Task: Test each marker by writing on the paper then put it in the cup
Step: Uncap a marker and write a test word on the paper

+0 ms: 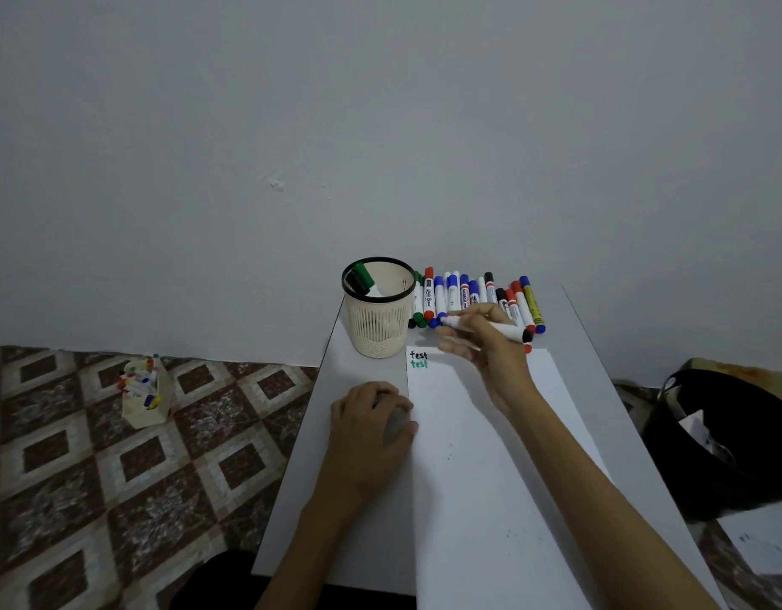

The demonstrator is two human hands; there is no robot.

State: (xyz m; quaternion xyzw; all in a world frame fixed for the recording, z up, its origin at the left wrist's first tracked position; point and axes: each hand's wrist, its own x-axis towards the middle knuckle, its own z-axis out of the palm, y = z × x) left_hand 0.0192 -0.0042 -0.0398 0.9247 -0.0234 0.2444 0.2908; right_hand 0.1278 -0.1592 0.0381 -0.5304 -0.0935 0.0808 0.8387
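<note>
Paper [468, 455] lies on the grey table [292, 499], with "test" written 2 times near its top left corner, in black above and green below. The right hand [494, 358] is over the sheet's far edge, fingers and thumb pinching a white marker [508, 331] with a black end, held sideways just in front of the row of markers [477, 295]. The left hand [371, 420] rests on the table at the paper's left edge, fingers loosely curled, gripping nothing visible. The cream cup [378, 328] stands just left of the row, with 1 green marker [363, 277] showing inside.
</note>
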